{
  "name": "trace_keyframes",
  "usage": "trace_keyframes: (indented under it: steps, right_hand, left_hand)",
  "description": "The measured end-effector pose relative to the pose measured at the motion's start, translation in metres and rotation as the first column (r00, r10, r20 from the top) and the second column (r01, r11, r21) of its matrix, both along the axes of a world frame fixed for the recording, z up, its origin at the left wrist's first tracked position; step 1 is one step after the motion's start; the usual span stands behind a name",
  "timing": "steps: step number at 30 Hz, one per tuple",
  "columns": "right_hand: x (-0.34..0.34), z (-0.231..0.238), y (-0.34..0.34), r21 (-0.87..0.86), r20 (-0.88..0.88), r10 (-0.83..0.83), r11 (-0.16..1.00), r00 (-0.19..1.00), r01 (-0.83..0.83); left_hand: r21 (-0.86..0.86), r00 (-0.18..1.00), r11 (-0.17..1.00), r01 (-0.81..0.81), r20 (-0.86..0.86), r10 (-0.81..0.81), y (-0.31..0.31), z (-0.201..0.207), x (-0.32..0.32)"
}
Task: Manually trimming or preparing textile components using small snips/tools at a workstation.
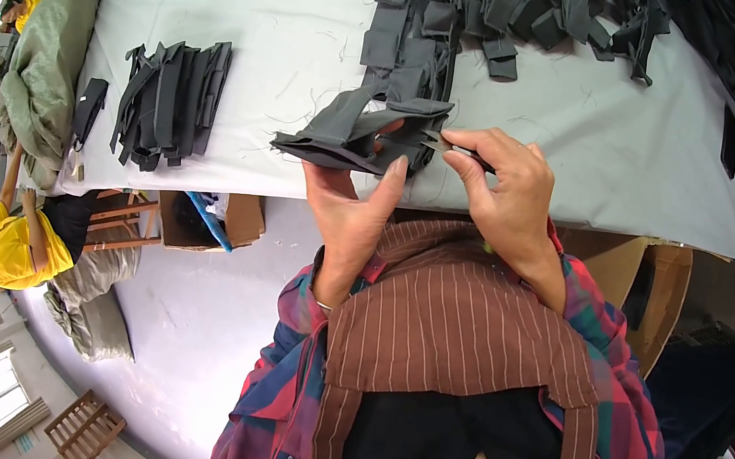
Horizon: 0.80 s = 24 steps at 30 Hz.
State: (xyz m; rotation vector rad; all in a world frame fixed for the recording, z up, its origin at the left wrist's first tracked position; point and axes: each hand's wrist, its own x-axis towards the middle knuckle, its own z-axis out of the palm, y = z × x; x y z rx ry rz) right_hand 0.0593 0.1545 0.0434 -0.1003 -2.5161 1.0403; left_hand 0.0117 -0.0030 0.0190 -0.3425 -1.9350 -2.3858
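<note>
Two bare hands meet over the near edge of a white-covered desk (293, 32), as I watch from afar through the head camera. Between them is a dark cloth bundle (330, 131), raised at the desk's front side; I cannot tell whether it joins the row of dark flaps (410, 32) running away behind it.

By my reading, the work is partway along: the neat stack (174, 105) lying to the left looks like finished pieces, while the row and the loose heap (541, 6) at the far side look like those left to handle. Stray threads litter the cloth cover, suggesting trimming, and the bundle in hand appears unfinished.

The left hand (345, 216) rises from below, wrist almost straight, thumb up at the near side and fingers tucked behind and within the folds; its grip is closed on the bundle. The right hand (507, 180) comes in from the right with the elbow bent, knuckles up and fingers aimed left. Its grip is pinched on a small metal-tipped tool (436, 141), probably snips, the tip at the bundle's right end; whether its blades are parted, I cannot tell.
</note>
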Motion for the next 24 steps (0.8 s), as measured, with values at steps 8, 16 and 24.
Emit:
trace_keyframes:
  steps: [8,16,24]
  right_hand:
    - [-0.002,-0.004,-0.007,0.124,-0.109,-0.022,0.992,0.994,0.035]
    - [-0.001,-0.003,-0.009,0.089,-0.067,-0.016,0.996,0.998,0.022]
    - [0.001,0.004,-0.004,-0.034,0.096,0.046,0.999,0.994,-0.043]
  left_hand:
    - [-0.139,0.978,0.983,-0.121,-0.185,0.095,0.004,-0.013,0.007]
    - [-0.116,0.967,0.978,-0.175,-0.21,0.148,0.003,-0.023,0.013]
    - [-0.102,0.97,0.985,-0.14,-0.215,0.116,0.007,-0.012,0.008]
